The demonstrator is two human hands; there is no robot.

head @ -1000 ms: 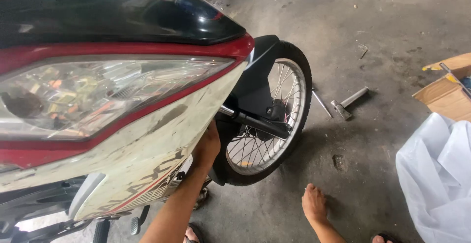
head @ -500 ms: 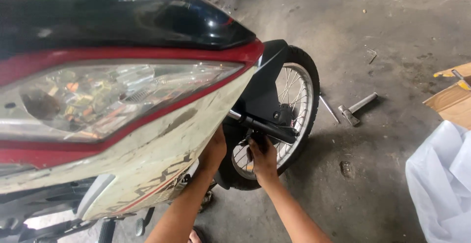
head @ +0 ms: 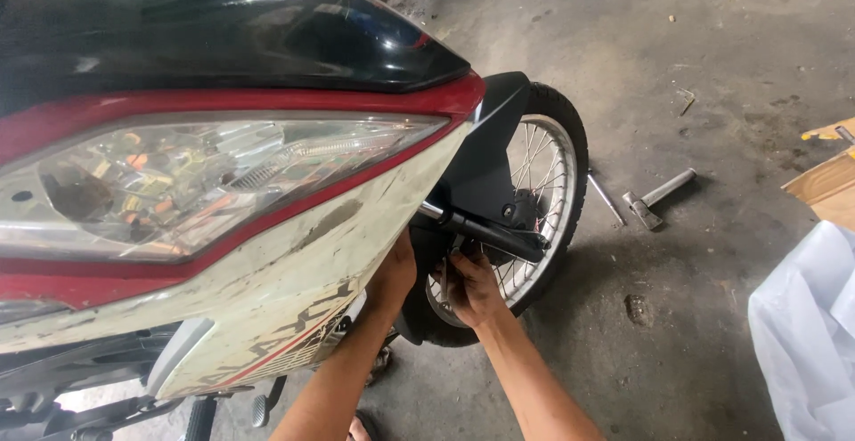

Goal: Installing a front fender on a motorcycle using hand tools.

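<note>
Hands at the front wheel (head: pixel 525 218) of my motorbike: my right hand (head: pixel 472 288) curls beneath the black fork leg (head: pixel 485 230), my left hand (head: pixel 392 272) reaches behind the white fairing (head: pixel 294 272), grip hidden; next, steadying the fork.

Tight spot: both hands, left hand (head: pixel 392 273) and right hand (head: pixel 472 288), sit in the narrow gap between the white front panel (head: pixel 294 272) and the spoked front wheel (head: pixel 525 227).
Above: black fork tube (head: pixel 485 230) and black fender (head: pixel 490 165) bar the way upward.
Floor obstacles: hammer (head: pixel 657 200), thin rod (head: pixel 606 199).
Right edge: cardboard box (head: pixel 824 183), white plastic sheet (head: pixel 806 334).
Free room: bare concrete floor (head: pixel 677 334) right of the wheel.
</note>
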